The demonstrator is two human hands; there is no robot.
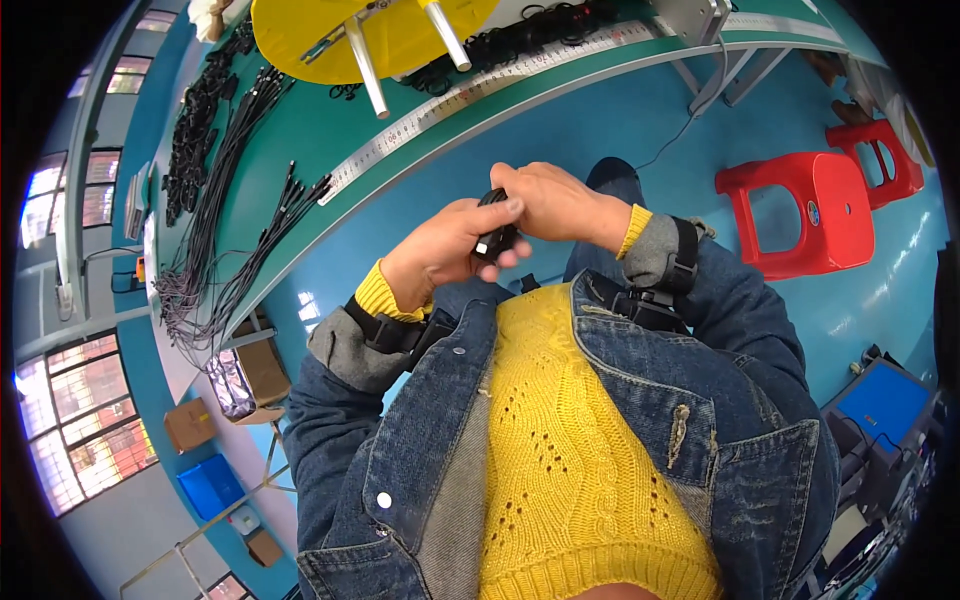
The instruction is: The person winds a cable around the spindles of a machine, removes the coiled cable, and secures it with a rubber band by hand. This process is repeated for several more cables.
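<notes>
A small coiled black cable (494,243) is held in front of my body, above the floor by the table's edge. My left hand (452,238) is closed on it, the thumb across the top and the fingers beneath. My right hand (556,203) is closed at the coil's upper right end, its fingers curled in; they partly hide the coil. A small pale end shows at the coil's lower left.
The green table (300,130) carries long black cables (215,190), a long ruler (430,115) along its edge, coiled black cables (520,40) and a yellow disc with metal posts (320,30). Red stools (840,215) stand right; cardboard boxes (188,425) and a blue bin (210,487) sit left.
</notes>
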